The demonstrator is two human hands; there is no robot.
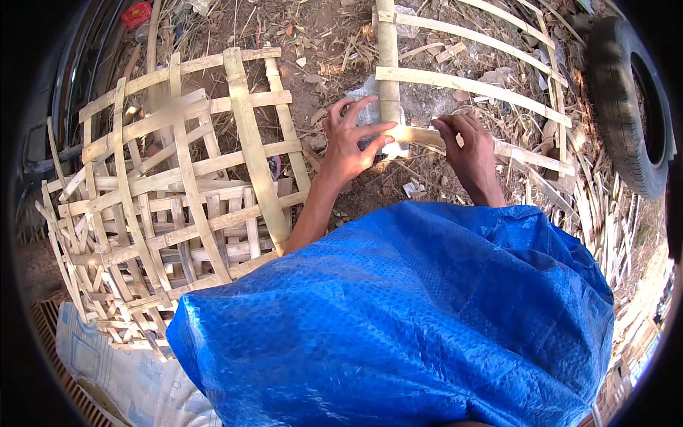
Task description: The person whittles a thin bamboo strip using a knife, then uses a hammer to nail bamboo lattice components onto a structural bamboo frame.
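Observation:
My left hand (352,140) has its thumb and index finger at the near end of a bamboo slat (416,135), gripping it where it meets an upright bamboo pole (388,53). The other fingers are spread above. My right hand (469,151) is closed over the same slat, a little to the right, thumb against curled fingers. Whatever is in that pinch is too small or hidden to make out. Slat and pole belong to a ladder-like bamboo frame, whose other curved slats (473,89) run right to a thin side strip (558,92).
Blue woven plastic sheeting (398,313) covers my lap. Stacked bamboo lattice panels (188,164) stand at left, above patterned cloth (142,377). A tyre (615,107) is at far right, near a pile of split bamboo (605,220). Shavings litter the dirt ground (313,43).

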